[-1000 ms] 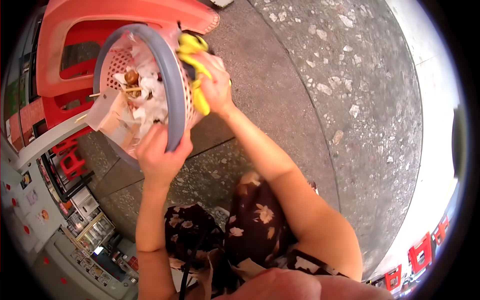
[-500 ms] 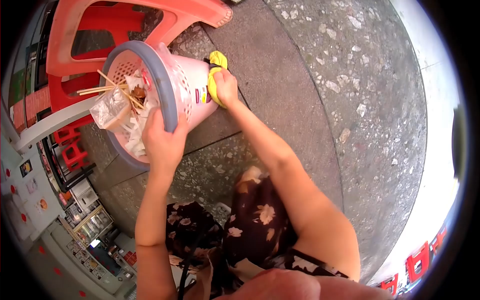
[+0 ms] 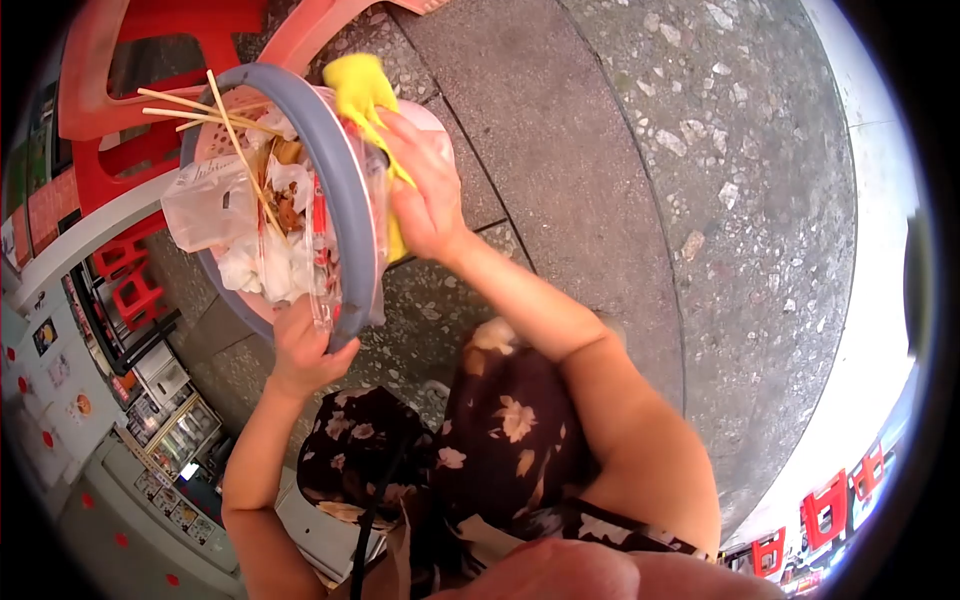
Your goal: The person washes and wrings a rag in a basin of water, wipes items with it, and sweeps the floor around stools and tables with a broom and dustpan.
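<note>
A pink plastic wastebasket with a grey rim (image 3: 346, 205) is tilted, its mouth towards the left. Inside lie crumpled tissues (image 3: 265, 265), brown food scraps (image 3: 290, 212) and a clear plastic bag or cup (image 3: 208, 205). Several wooden chopsticks (image 3: 240, 150) stick out of the top. My left hand (image 3: 310, 348) grips the lower part of the rim, fingers inside the mouth and thumb outside. My right hand (image 3: 428, 190) presses a yellow cloth (image 3: 358, 88) against the outer wall just behind the rim. The cloth is bunched under its fingers, and the basket's base is mostly hidden.
Red plastic stools (image 3: 95, 90) stand right behind the basket, one leg reaching above it. A grey-white bar (image 3: 90, 230), perhaps a table edge, runs along the left. Stone paving (image 3: 560, 150) lies underfoot. More red stools (image 3: 825, 515) show at the lower right.
My right hand and the cloth have moved from near the basket's base up to the rim. My left hand has slid lower along the rim, and the basket's mouth has turned more towards me.
</note>
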A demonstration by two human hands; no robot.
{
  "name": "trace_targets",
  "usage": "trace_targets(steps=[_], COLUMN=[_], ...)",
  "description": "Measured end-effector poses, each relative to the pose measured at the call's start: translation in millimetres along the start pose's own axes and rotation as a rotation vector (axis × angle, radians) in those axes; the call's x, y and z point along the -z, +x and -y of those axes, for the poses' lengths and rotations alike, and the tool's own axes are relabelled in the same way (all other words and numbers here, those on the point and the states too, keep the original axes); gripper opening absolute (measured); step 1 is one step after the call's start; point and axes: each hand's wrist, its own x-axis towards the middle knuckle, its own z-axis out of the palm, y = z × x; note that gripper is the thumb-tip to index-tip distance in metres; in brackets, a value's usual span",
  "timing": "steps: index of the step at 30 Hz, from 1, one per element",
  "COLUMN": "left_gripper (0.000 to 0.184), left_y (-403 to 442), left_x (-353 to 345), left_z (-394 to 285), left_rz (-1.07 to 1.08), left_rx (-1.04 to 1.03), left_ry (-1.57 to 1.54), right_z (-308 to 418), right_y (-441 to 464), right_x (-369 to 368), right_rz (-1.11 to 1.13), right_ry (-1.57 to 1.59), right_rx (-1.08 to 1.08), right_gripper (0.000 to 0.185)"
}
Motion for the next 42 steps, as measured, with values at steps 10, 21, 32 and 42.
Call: trace_targets(steps=[10,21,32,42], left_gripper=[0.035,0.075,0.03,0.025], left_y=[-22,31,63,-34], left_x=[16,29,-8,5], left_z=[13,-66,-47,-35], left_rz=[0.209,-0.098,0.045,0.507], left_rx=[-0.176,0.392,0.675,0.369], left_ry=[0.055,-0.007,-0.306,-0.096], right_z=[5,-33,-17,-46], right_y=[27,-9,4,-32], right_x=[18,6,-3,-4], right_rz=[0.147,0.007,0.133,0.189], right_ry=[0.099,0.229,0.014,-0.062], right_rx=[0.092,-0.486,-0.177,-0.329], right_gripper=[0.044,0.041,0.045,0.046])
